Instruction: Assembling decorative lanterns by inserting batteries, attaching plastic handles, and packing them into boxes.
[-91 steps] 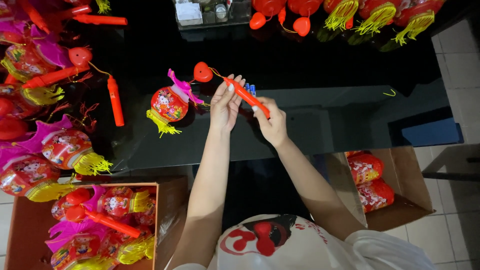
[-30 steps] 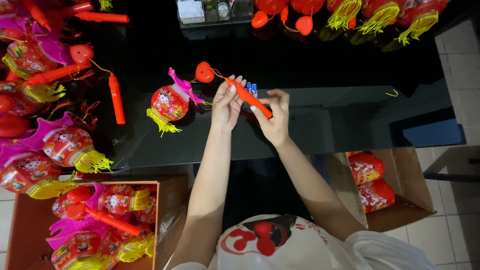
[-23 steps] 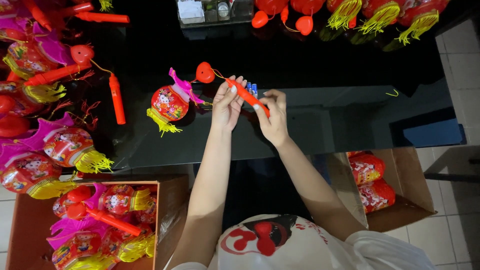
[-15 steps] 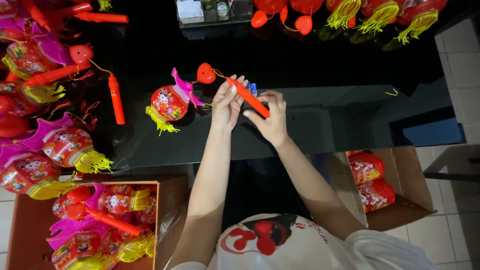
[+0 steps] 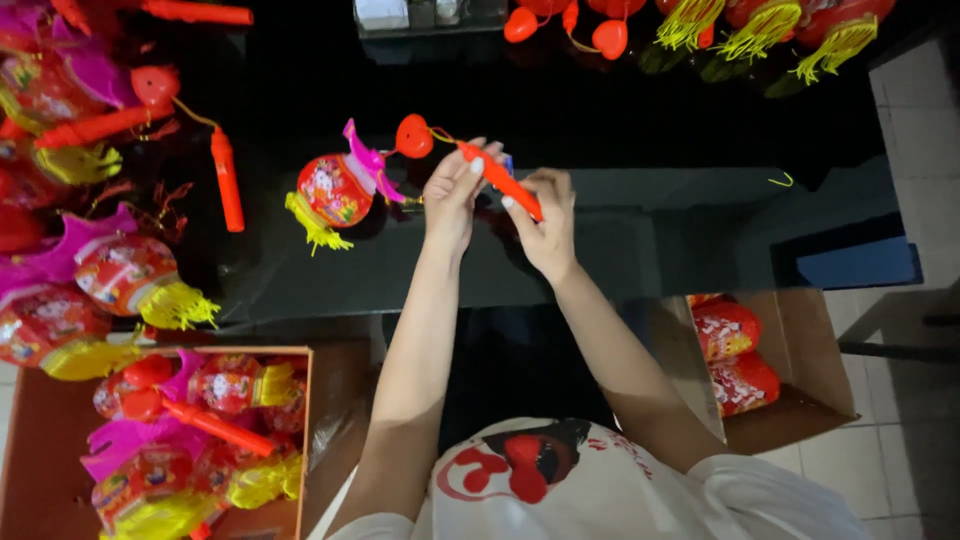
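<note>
Both hands above glossy black table point(image 5: 620, 270). Left hand point(image 5: 452, 195) and right hand point(image 5: 545, 215) pinch slim orange-red plastic stick point(image 5: 497, 178), fingers closed on it from either side. Stick tilted, upper end toward red heart-shaped piece point(image 5: 413, 136). Round red paper lantern with pink fin and yellow tassel point(image 5: 335, 192) lies on table just beside left hand, beyond heart.

The table point(image 5: 620, 240) top is black and glossy, mirror-smooth like glass. The orange stick point(image 5: 500, 182) looks like smooth plastic. The lantern point(image 5: 335, 190) has shiny printed film, perhaps plastic, with a stringy yellow tassel. 2 boxes point(image 5: 800, 350) are matt brown cardboard.
</note>
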